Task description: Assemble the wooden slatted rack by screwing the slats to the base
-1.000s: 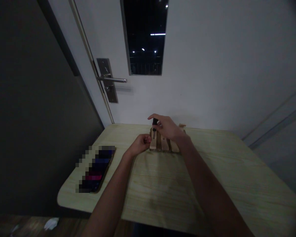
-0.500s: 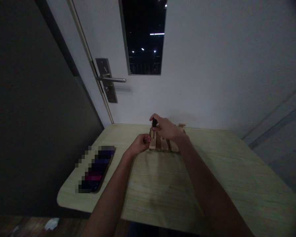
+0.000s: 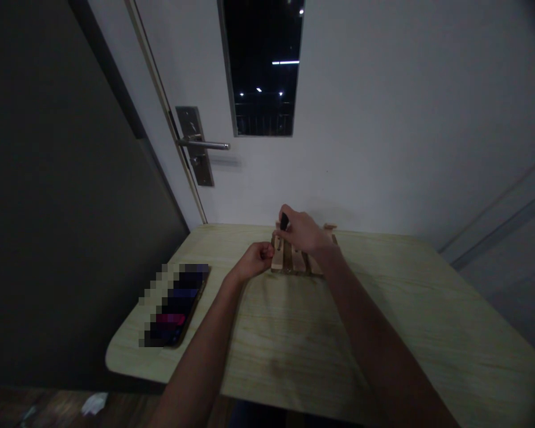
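A small wooden slatted stand [image 3: 277, 259] lies near the back of the table, with pale slats over a darker base. My right hand [image 3: 304, 230] reaches over it, its fingers closed round the black handle of a screwdriver [image 3: 285, 222]. The handle leans slightly, above the leftmost slat; its tip is hard to make out. My left hand [image 3: 257, 260] has curled fingers at the stand's left edge, gripping it there. Part of the stand is hidden under my right hand and wrist.
A phone [image 3: 182, 306], partly pixelated, lies on the table [image 3: 289, 351] at the left. A small wooden piece [image 3: 330, 226] sits behind the stand. The white door [image 3: 361, 137] with its metal handle [image 3: 205, 144] rises right behind the table's back edge.
My right hand has shifted slightly right, and the screwdriver has gone from upright to a slight lean. My left hand has stayed at the stand's edge.
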The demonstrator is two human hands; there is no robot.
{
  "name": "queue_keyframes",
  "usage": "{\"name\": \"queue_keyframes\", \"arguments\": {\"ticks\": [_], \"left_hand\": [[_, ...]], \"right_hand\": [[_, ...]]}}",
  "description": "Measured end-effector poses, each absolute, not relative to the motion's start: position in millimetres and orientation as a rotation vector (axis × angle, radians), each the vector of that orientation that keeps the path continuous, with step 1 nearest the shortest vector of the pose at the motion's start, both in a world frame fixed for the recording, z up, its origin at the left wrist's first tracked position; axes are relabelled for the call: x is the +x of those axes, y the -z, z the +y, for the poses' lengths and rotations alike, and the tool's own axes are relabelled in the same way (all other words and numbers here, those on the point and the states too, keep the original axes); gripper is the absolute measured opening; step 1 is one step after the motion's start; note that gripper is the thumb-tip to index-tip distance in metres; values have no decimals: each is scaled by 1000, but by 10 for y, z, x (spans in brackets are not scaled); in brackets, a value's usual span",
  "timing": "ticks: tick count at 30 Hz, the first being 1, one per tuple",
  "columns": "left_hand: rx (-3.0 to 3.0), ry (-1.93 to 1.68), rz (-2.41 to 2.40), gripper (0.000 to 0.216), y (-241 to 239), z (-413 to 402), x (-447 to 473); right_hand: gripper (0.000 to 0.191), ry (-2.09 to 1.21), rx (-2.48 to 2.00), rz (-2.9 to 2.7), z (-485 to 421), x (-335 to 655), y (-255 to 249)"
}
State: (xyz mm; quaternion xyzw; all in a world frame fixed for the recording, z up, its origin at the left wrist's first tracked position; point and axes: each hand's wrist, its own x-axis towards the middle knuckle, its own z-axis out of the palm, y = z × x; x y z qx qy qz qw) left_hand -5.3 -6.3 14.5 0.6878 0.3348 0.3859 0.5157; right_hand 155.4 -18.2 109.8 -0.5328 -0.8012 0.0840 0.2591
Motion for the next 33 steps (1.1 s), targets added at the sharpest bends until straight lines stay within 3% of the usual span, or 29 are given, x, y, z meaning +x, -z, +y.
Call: {"name": "queue_keyframes", "arguments": {"ticks": [11, 19, 24, 33], "left_hand": [[1672, -914, 805, 27, -133, -58, -57], [1697, -921, 815, 24, -126, -55, -66], [1710, -924, 811, 21, -114, -50, -67], [1697, -921, 810, 26, -123, -49, -62]], "right_hand": [[48, -374, -1287, -2193, -161, 1572, -1070], [20, -296, -1327, -2168, -148, 1612, -1080], [25, -440, -1290, -2188, -212, 1652, -1144], [31, -266, -1351, -2228, -178, 1563, -1095]]}}
